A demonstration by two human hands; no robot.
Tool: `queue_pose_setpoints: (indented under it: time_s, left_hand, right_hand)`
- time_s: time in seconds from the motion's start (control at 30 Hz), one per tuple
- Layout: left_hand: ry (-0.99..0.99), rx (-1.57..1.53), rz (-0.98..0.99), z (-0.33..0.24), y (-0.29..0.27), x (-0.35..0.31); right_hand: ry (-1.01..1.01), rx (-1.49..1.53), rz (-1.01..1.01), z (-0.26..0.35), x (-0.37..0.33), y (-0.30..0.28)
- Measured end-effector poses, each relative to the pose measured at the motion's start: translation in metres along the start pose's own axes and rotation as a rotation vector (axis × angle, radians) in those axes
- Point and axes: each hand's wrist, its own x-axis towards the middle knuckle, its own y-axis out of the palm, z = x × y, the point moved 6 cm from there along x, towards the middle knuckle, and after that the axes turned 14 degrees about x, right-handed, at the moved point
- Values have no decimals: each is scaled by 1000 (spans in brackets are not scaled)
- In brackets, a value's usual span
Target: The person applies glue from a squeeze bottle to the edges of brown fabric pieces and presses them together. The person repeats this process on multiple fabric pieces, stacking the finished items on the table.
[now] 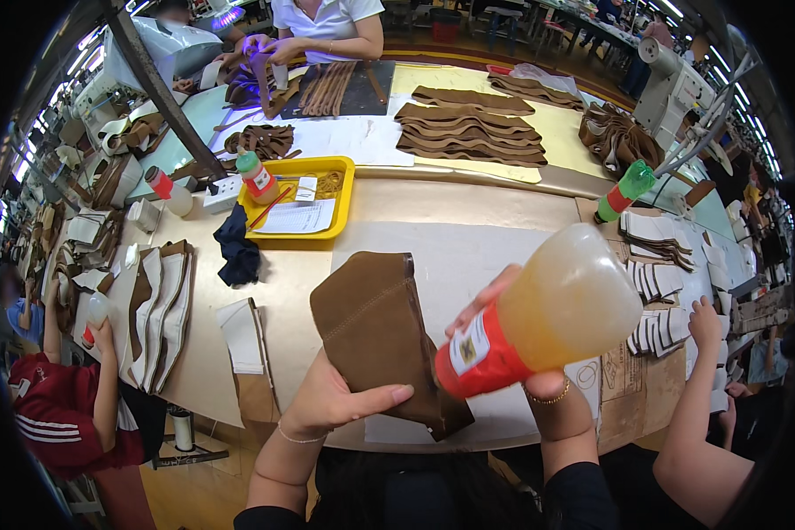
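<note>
My left hand [349,397] is closed on a brown suede-like shoe-upper piece [369,318], its thumb lying over the near part. The piece has a stitched line and a dark edge on its right side. In my right hand [555,402] is a translucent squeeze bottle [574,296] of amber liquid, wrapped with a red band. The bottle is tipped, base up to the right, with its lower end against or just over the piece's right edge. Its tip is hidden, so contact cannot be made out. Under both lies a white sheet [450,247] on the table.
A yellow tray [348,199] holds another bottle [256,179], papers and a red pen. Beside it lies a dark cloth [237,247]. Stacked pieces [163,305] lie left; white-and-brown pieces [654,283] and a green bottle [627,190] lie right. Co-workers work on the left, right and far sides.
</note>
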Motion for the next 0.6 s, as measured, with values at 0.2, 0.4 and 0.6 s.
queue_pose_setpoints:
  time_s: [0.2, 0.4, 0.6]
  left_hand:
    - [-4, -133, -98, 4, -4, 2]
    - [7, 16, -58, -3, 0, 1]
    - [19, 96, 4, -7, 7, 1]
  right_hand:
    - [-187, 67, -120, 25, 5, -3]
    - [-340, 90, -144, 35, 21, -14]
    - [-376, -173, -183, 38, 40, -13]
